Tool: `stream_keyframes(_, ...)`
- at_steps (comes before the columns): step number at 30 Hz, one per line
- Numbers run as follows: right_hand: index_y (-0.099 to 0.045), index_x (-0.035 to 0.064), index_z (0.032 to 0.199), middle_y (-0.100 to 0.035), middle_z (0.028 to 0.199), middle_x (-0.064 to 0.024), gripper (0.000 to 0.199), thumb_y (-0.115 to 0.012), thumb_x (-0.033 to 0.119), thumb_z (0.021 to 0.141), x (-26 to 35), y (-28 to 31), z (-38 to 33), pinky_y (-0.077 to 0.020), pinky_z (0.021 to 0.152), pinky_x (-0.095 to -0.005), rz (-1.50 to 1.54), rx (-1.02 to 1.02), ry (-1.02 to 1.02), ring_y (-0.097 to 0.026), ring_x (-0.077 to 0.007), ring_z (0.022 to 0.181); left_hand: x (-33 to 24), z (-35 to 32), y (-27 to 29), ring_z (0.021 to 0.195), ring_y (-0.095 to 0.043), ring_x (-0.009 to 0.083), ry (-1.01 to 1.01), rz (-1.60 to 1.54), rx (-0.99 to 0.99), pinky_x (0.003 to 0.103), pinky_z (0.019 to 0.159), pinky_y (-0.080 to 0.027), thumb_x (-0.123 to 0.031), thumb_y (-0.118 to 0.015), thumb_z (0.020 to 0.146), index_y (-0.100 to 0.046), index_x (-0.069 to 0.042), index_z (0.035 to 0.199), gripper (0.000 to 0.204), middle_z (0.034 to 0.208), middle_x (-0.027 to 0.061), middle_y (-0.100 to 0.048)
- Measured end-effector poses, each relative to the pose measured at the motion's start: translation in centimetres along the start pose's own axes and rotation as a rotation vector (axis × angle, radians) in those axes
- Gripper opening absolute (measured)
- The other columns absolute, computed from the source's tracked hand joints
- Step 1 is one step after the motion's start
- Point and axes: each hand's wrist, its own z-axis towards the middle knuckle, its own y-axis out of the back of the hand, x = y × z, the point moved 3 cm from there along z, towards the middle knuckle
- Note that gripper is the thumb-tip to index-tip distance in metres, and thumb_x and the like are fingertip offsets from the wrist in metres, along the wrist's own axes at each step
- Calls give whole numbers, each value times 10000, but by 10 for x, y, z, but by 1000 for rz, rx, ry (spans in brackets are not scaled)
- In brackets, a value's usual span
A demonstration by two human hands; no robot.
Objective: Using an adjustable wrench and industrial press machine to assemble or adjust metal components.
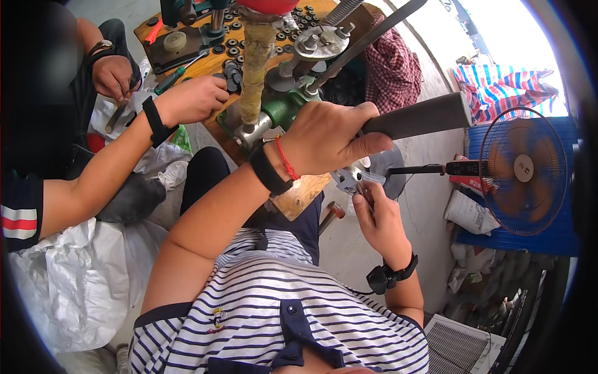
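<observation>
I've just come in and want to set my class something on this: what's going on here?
A person in a striped shirt grips a dark grey bar with the left hand and holds a small grey piece in the right hand. A green machine stands on the wooden table. Another person's hand is beside round dark pieces there.

Your left hand [330,137] grips a dark grey handle [430,117]; your right hand [381,221] holds a silver-grey part [346,179]. A red bracelet [286,157] and black band [269,171] circle your left wrist. Beyond that hand you see a green machine body [281,111] and a dark-red-and-white checked cloth [395,65]. Well right of both hands, the sheeting [507,87] is striped red, white and blue. Nearer you, your shirt [268,274] is white with navy stripes.
</observation>
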Motion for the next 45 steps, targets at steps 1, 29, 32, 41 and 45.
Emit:
stream_keyframes(1, -533, 2, 935, -583, 665, -184, 260, -563, 259, 903, 1, 1, 0, -443, 528, -407, 75, -48, 22, -590, -354, 615, 0, 1, 0, 511, -561, 313, -8, -1, -6, 375, 450, -387, -576, -379, 907, -515, -71, 881, 523, 537, 99, -494)
stream_keyframes(29, -438, -18, 831, -538, 521, -192, 374, -445, 337, 949, 3, 29, 19, -433, 456, -473, -290, 312, 8, -553, -404, 492, -73, 86, 17, 671, -573, 97, -113, -357, 32, 237, 612, -455, -451, -590, 874, -534, -48, 1077, 455, 762, 31, -565)
stream_keyframes(32, -453, -32, 864, -569, 566, -212, 397, -434, 356, 947, 10, 32, 20, -457, 489, -475, -275, 409, -47, -588, -405, 545, -69, 76, 15, 553, -491, 79, -20, -572, 10, 228, 519, -419, -283, -598, 905, -527, -26, 902, 267, 668, 57, -545)
stream_keyframes(41, -543, -40, 866, -617, 670, -203, 374, -444, 314, 938, 23, 44, 21, -487, 549, -460, -243, 515, -53, -631, -382, 634, -73, 67, 6, 543, -485, 97, 5, -529, -87, 247, 502, -406, -136, -576, 895, -545, -18, 872, 124, 659, 53, -546)
stream_keyframes(45, -579, -36, 792, -626, 660, -131, 281, -517, 222, 884, 44, 66, 46, -483, 481, -431, -564, 689, 335, -647, -306, 613, -72, 68, 7, 542, -493, 101, 42, -543, -64, 253, 503, -410, -135, -580, 892, -546, -18, 863, 126, 658, 53, -549)
